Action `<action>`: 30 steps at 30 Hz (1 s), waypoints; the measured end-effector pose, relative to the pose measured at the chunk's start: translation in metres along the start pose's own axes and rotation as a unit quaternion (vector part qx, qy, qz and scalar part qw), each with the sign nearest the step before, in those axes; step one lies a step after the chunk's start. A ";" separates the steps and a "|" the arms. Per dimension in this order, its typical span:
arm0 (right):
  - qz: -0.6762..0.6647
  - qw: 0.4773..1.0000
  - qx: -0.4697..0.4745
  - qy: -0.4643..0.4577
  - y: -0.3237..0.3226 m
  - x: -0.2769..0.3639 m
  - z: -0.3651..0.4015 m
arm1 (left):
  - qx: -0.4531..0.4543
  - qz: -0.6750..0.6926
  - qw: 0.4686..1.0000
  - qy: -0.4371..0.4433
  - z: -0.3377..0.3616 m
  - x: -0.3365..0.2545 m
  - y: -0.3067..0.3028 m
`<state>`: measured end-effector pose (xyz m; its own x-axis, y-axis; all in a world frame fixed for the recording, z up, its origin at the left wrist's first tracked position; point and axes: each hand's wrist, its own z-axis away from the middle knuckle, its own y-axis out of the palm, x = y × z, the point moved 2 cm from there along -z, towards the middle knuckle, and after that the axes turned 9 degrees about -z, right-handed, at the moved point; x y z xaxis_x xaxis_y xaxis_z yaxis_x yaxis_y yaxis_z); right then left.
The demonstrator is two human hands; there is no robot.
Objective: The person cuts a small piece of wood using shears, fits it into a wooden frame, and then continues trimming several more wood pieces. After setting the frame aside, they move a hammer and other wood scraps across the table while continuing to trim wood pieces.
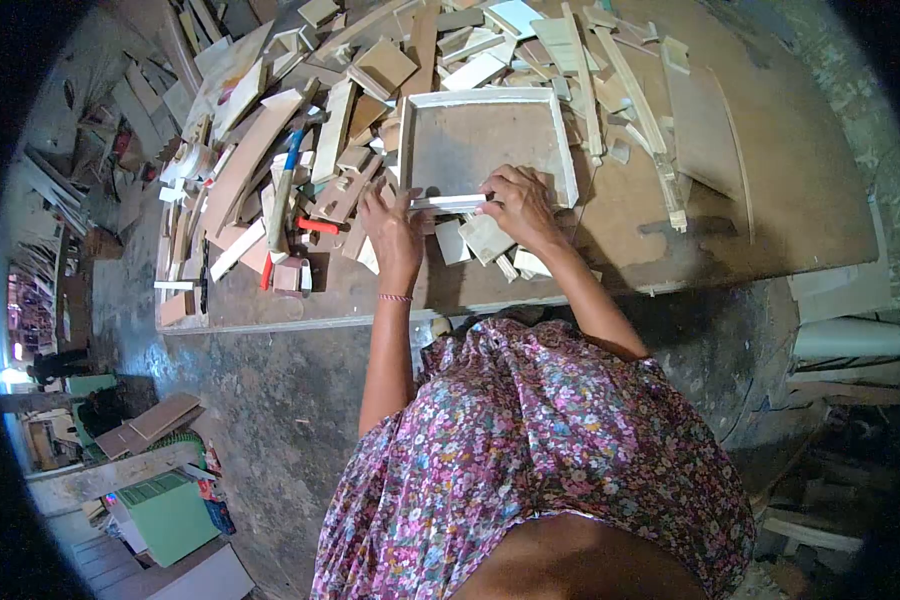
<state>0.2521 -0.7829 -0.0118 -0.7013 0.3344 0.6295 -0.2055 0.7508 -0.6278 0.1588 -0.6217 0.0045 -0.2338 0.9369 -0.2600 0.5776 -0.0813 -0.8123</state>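
Observation:
A shallow rectangular wooden frame [564, 150] with whitish edges lies on the workbench before me. Along its near side runs a white wooden strip [448, 204]. My left hand [392, 238] has its fingers closed at the strip's left end, right by the frame's corner. Near the strip's other end, my right hand [522, 208] pinches it between thumb and fingers, with its knuckles over the frame's near right part. Small wood offcuts [486, 240] lie just below the right hand.
A hammer [286, 190] with a blue-marked shaft lies left of the frame among wood scraps [335, 130]. Long slats [635, 90] stretch across the right of the workbench [800, 190]. Its near edge runs in front of my body. A green box [170, 520] stands lower left.

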 end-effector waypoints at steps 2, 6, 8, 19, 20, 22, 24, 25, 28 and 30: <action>-0.020 1.000 -0.003 -0.004 0.001 -0.003 0.001 | 0.002 -0.015 1.000 0.013 -0.002 0.002 0.001; -0.029 0.999 -0.012 -0.007 0.005 -0.007 0.002 | 0.014 -0.025 0.999 0.017 -0.005 0.004 0.001; -0.027 1.000 -0.011 -0.007 0.004 -0.006 0.002 | 0.019 -0.030 0.999 0.021 -0.006 0.006 0.003; -0.031 0.999 -0.023 -0.010 0.003 -0.005 0.003 | 0.035 -0.096 0.993 0.063 -0.008 0.016 0.011; -0.025 0.999 -0.018 -0.008 0.002 -0.004 0.003 | 0.042 -0.093 0.993 0.063 -0.009 0.016 0.010; -0.021 1.000 -0.007 0.003 0.000 -0.002 0.003 | 0.056 -0.087 0.993 0.062 -0.010 0.015 0.008; -0.021 1.000 0.006 0.019 -0.003 -0.001 0.003 | 0.052 -0.081 0.993 0.061 -0.010 0.015 0.008; -0.022 1.000 0.006 0.017 -0.004 -0.002 0.003 | 0.051 -0.078 0.994 0.060 -0.010 0.015 0.009; -0.026 1.000 0.007 0.015 -0.009 -0.007 0.004 | 0.039 -0.074 0.994 0.076 -0.010 0.017 0.009; -0.032 0.999 0.009 0.018 -0.011 -0.008 0.003 | 0.041 -0.084 0.993 0.074 -0.009 0.018 0.011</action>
<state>0.2578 -0.7958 -0.0112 -0.6620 0.3058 0.6843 -0.2616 0.7613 -0.5933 0.1677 -0.6028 -0.0043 -0.2009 0.9786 -0.0439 0.4737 0.0579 -0.8788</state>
